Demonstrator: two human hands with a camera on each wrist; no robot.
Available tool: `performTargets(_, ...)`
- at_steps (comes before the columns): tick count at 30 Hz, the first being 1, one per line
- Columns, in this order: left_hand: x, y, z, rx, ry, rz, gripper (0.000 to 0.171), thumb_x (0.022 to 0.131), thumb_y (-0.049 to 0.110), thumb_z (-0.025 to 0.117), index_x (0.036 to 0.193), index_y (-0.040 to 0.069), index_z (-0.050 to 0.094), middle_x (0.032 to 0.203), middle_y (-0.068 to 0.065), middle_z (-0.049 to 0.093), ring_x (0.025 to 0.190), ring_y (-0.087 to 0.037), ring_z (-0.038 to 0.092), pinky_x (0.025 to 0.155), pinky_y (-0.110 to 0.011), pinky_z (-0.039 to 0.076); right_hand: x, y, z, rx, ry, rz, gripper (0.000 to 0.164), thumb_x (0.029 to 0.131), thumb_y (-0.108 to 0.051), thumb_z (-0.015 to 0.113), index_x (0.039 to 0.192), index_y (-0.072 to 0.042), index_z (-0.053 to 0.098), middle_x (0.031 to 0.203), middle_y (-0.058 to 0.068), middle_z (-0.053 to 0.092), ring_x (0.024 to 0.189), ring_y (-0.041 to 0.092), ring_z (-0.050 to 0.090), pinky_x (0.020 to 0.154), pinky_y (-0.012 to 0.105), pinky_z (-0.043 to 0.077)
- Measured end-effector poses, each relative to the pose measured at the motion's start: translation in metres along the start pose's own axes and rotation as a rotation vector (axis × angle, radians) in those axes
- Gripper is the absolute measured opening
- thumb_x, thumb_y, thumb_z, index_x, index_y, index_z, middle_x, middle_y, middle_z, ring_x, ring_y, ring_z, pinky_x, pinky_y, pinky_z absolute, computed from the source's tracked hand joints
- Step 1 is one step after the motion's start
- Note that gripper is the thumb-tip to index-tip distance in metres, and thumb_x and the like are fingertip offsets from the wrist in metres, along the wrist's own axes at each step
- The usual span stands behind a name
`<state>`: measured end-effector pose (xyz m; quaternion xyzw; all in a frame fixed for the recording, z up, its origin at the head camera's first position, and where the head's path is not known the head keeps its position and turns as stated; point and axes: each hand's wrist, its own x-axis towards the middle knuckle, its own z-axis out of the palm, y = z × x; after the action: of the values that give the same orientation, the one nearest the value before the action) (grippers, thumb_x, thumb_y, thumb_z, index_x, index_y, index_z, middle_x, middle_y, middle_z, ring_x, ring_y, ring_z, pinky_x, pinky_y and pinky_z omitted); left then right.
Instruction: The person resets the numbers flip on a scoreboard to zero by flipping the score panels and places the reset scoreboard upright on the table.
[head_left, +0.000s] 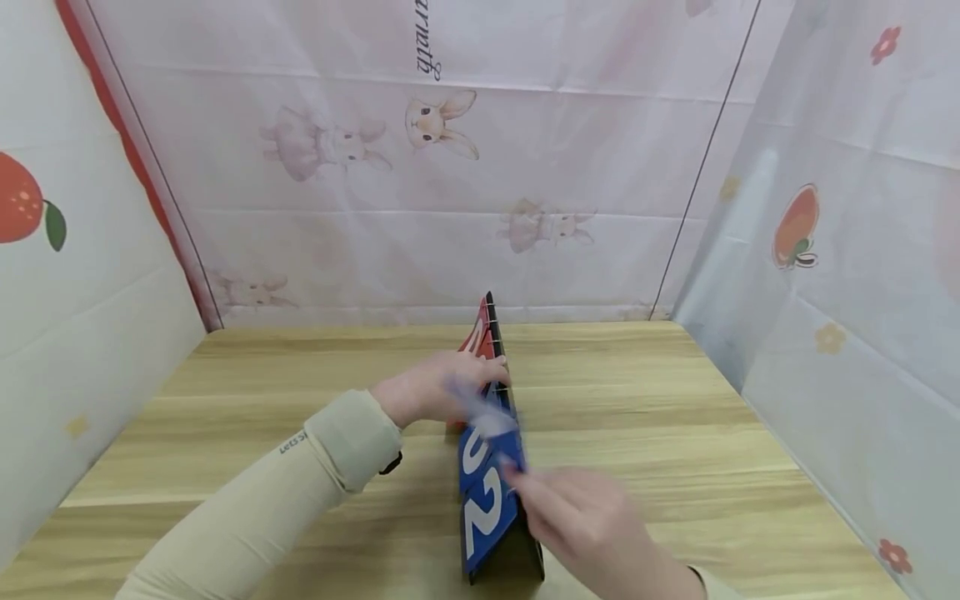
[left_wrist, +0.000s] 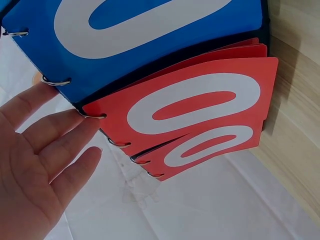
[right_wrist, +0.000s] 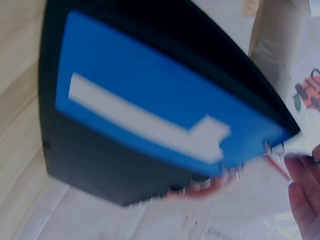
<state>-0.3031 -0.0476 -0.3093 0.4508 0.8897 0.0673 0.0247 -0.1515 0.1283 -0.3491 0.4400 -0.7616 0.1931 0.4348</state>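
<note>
A tabletop flip scoreboard (head_left: 487, 500) stands like a tent on the table, with ring-bound blue and red number cards. My left hand (head_left: 442, 383) reaches over its top ridge; in the left wrist view, the fingertips (left_wrist: 90, 117) touch the metal rings beside red zero cards (left_wrist: 195, 102). Near the front end, my right hand (head_left: 585, 512) pinches a blurred blue number card (head_left: 491, 421) lifted off the board. From the right wrist view, its fingers (right_wrist: 302, 187) are at the ridge, partly cut off by the frame. A blue card with a white 1 (right_wrist: 125, 115) lies against the black panel.
The scoreboard stands lengthwise on a wood-grain table (head_left: 637, 400). A printed rabbit sheet (head_left: 360, 242) hangs behind the table, and light patterned sheets (head_left: 862, 333) enclose both sides.
</note>
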Motion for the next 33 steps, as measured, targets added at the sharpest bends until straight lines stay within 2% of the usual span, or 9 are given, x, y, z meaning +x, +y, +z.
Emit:
performTargets(4,0.002,-0.001,0.001,0.021,0.015,-0.006,0.066,0.075,0.069,0.054,0.120,0.021,0.058,0.126,-0.005,0.059,0.072,-0.011,0.059,0.075,-0.032,0.054,0.002,-0.002,0.015,0.065,-0.106,-0.063,0.030,0.090,-0.012,0.055,0.119,-0.003,0.059,0.089,0.003,0.072,0.077,0.010,0.064,0.065,0.023,0.057)
performTargets(7,0.002,0.001,0.003,0.041,-0.002,-0.033,0.071,0.073,0.074,0.050,0.123,0.024,0.056,0.131,-0.004,0.055,0.089,-0.013,0.061,0.083,-0.036,0.053,-0.004,-0.003,0.021,0.065,-0.265,-0.081,0.044,0.084,-0.017,0.067,0.126,-0.009,0.055,0.093,-0.002,0.071,0.082,0.008,0.062,0.076,0.024,0.055)
performTargets(12,0.000,-0.001,0.008,0.043,-0.025,-0.023,0.068,0.076,0.070,0.052,0.124,0.022,0.055,0.139,-0.008,0.047,0.093,-0.016,0.062,0.086,-0.038,0.052,-0.015,0.001,0.026,0.122,-0.439,-0.115,0.047,0.085,-0.030,0.066,0.126,-0.012,0.053,0.114,0.000,0.065,0.106,0.010,0.056,0.089,0.043,0.050)
performTargets(14,0.000,-0.003,0.009,0.040,-0.016,-0.002,0.065,0.078,0.067,0.053,0.124,0.021,0.056,0.140,-0.009,0.045,0.088,-0.015,0.062,0.084,-0.037,0.053,-0.018,0.007,0.026,0.163,-0.396,-0.065,0.052,0.084,-0.031,0.067,0.128,-0.007,0.051,0.125,0.008,0.058,0.116,0.019,0.051,0.088,0.052,0.049)
performTargets(16,0.001,-0.003,0.008,0.044,-0.006,0.019,0.064,0.079,0.066,0.053,0.123,0.020,0.057,0.138,-0.008,0.047,0.085,-0.014,0.062,0.084,-0.036,0.053,-0.022,0.013,0.023,0.223,-0.378,0.080,0.068,0.082,-0.029,0.070,0.137,-0.004,0.040,0.140,0.014,0.043,0.125,0.026,0.042,0.088,0.060,0.045)
performTargets(19,0.003,-0.004,0.008,0.046,0.000,0.033,0.064,0.079,0.066,0.053,0.122,0.019,0.058,0.139,-0.009,0.047,0.079,-0.012,0.062,0.082,-0.035,0.053,-0.028,0.023,0.016,0.329,-0.475,0.361,0.090,0.080,-0.041,0.068,0.147,-0.008,0.017,0.151,0.016,0.022,0.131,0.033,0.030,0.093,0.062,0.039)
performTargets(23,0.003,-0.004,0.007,0.034,-0.002,0.018,0.067,0.077,0.068,0.053,0.121,0.019,0.058,0.140,-0.009,0.044,0.083,-0.013,0.063,0.084,-0.036,0.053,-0.037,0.033,0.011,0.481,-0.690,0.623,0.093,0.082,-0.045,0.065,0.148,-0.022,0.003,0.152,0.010,0.020,0.131,0.027,0.031,0.099,0.056,0.036)
performTargets(27,0.004,-0.003,0.006,0.025,-0.004,0.017,0.068,0.076,0.070,0.052,0.121,0.019,0.058,0.140,-0.008,0.044,0.091,-0.015,0.063,0.087,-0.037,0.052,-0.046,0.041,0.007,0.534,-0.710,0.640,0.089,0.083,-0.036,0.067,0.148,-0.022,0.009,0.148,0.006,0.032,0.123,0.021,0.045,0.095,0.053,0.043)
performTargets(33,0.007,-0.001,0.006,0.025,-0.017,0.000,0.065,0.077,0.067,0.055,0.121,0.021,0.058,0.141,-0.008,0.044,0.096,-0.017,0.061,0.089,-0.037,0.051,-0.050,0.048,0.000,0.460,-0.662,0.493,0.069,0.085,-0.032,0.066,0.142,-0.015,0.033,0.133,0.004,0.053,0.110,0.017,0.056,0.088,0.049,0.049)
